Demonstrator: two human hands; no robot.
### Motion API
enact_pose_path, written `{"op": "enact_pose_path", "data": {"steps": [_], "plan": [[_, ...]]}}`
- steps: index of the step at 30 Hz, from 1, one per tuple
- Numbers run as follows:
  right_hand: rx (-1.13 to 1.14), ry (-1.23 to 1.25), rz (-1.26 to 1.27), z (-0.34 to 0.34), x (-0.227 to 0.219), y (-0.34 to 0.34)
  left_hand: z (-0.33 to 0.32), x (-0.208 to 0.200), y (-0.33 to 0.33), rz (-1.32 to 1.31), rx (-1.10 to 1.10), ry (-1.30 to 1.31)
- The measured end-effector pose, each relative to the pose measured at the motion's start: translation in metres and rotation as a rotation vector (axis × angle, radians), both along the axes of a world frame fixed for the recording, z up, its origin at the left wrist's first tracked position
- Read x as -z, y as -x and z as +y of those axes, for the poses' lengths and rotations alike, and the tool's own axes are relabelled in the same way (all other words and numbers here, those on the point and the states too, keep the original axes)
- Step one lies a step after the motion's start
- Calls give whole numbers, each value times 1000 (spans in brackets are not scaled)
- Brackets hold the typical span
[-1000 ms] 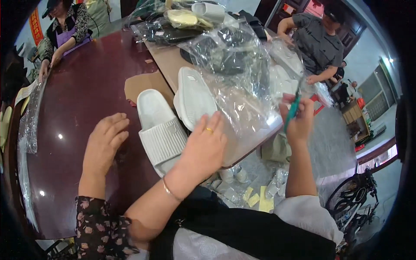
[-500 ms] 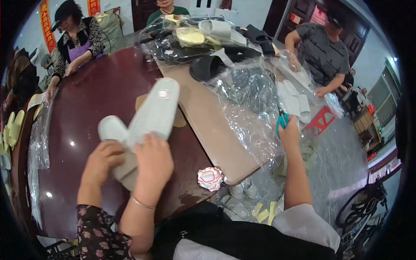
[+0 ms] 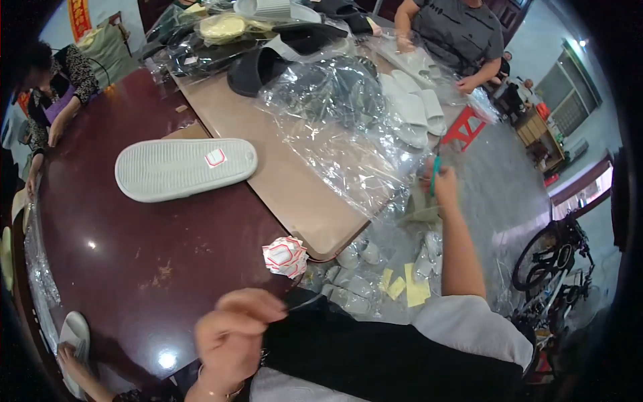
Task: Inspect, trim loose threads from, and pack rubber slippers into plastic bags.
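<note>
A pale grey-white slipper [image 3: 181, 167] lies sole up on the dark red table, with a small red-and-white label on its sole. Close to my body, my left hand [image 3: 234, 328] is closed in a pinch, a bracelet on its wrist. Something thin and pale trails from its fingertips, too blurred to name. Off the right side of the table, my right hand [image 3: 445, 187] grips teal-handled scissors [image 3: 437, 175]; their blades are hard to make out. Between my hands, a bundle of red-and-white labels [image 3: 286, 257] sits at the table's edge.
A tan board [image 3: 295, 194] carries clear plastic bags [image 3: 335, 107], black slippers [image 3: 254, 70] and white slippers [image 3: 408, 107]. At lower left, a co-worker's hand [image 3: 75, 362] touches another pale slipper [image 3: 77, 329]. People work at the far left and far right. Bagged slippers and yellow pieces [image 3: 416, 287] lie below.
My left hand has left the slipper and drawn back toward my body. One slipper now lies flat, sole up; the co-worker's hand has moved to the lower left. My view has shifted right.
</note>
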State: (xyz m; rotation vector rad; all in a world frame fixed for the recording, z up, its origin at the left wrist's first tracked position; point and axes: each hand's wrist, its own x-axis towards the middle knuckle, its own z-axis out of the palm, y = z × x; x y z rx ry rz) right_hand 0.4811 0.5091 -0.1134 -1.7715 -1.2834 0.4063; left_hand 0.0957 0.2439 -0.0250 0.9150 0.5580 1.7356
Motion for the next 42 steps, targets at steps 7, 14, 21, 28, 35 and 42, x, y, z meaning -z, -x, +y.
{"op": "enact_pose_path", "data": {"steps": [7,14,21,28,35,42], "plan": [[-63,209,794,-34,9,50,54,47,-52,860,191,-238],[-100,121,963,-42,9,49,48,121,-73,1851,82,-499],[-176,-303,761,-31,-6,58,52,58,-45,1376,207,-570],[-211,-654,829,3,-72,-3,107,-1,47,1805,-718,-322],[23,-887,1023,93,-40,16,170,32,65,2102,-695,-120],[-75,-595,1235,171,-12,34,159,30,93,2208,-484,181]]}}
